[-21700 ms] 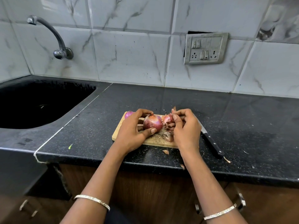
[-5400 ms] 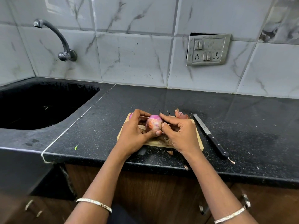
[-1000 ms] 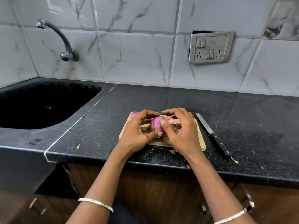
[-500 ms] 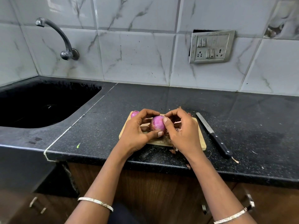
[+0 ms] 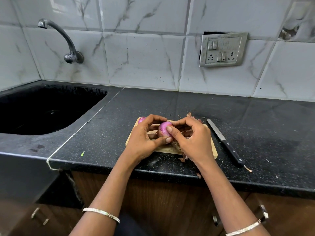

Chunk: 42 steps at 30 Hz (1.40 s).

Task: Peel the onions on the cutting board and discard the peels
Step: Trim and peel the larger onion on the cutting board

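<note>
The left hand (image 5: 144, 139) curls its fingers round a purple onion (image 5: 164, 128) over the board (image 5: 132, 139) on the table (image 5: 170, 103), and the right hand (image 5: 193, 142) pinches the onion with bent fingers, peels (image 5: 176, 144) lying under it.

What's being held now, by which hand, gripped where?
One onion, above the cutting board. The left hand grips its left side, thumb underneath; the right hand pinches its right side, thumb on the front.
</note>
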Each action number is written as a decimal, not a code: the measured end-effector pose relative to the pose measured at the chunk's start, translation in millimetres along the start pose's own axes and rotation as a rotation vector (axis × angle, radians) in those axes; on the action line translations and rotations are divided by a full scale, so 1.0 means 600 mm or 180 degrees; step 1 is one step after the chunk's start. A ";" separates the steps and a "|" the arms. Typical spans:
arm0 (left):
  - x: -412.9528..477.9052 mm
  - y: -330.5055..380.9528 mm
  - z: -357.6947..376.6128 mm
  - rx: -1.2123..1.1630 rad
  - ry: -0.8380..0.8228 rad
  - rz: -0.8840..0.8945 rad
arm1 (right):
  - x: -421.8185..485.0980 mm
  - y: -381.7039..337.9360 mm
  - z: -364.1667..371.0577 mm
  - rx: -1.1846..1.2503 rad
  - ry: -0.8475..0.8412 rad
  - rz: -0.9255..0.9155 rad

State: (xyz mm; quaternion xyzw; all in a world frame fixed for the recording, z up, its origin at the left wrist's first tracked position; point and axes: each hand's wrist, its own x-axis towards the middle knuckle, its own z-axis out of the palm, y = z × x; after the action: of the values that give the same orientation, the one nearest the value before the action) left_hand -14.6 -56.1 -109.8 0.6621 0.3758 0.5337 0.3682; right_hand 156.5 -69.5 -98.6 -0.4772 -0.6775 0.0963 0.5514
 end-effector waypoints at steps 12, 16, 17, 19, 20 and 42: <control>0.001 0.002 0.002 -0.0024 -0.0033 -0.0020 | 0.003 0.016 0.006 -0.0298 0.0145 0.0196; 0.000 0.000 0.002 -0.0025 -0.0037 0.0001 | 0.004 0.024 0.002 -0.0274 0.0415 0.0289; 0.001 0.000 0.002 -0.0035 -0.0035 0.0009 | 0.004 0.021 0.001 -0.0279 0.0414 0.0262; 0.001 0.000 0.001 -0.0002 -0.0016 0.0040 | 0.004 0.013 0.001 -0.0162 0.0335 0.0124; 0.001 0.000 0.001 0.0029 -0.0007 0.0057 | 0.003 0.006 0.000 -0.0096 0.0255 0.0031; -0.005 0.012 0.003 0.0651 0.0074 0.0665 | 0.004 0.006 0.000 0.0214 0.0375 -0.0115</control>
State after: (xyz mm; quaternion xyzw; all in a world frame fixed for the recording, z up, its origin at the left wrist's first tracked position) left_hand -12.6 -62.3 -105.3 0.7254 0.3615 0.5357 0.2368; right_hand 158.4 -65.9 -99.5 -0.4510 -0.6488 0.0808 0.6076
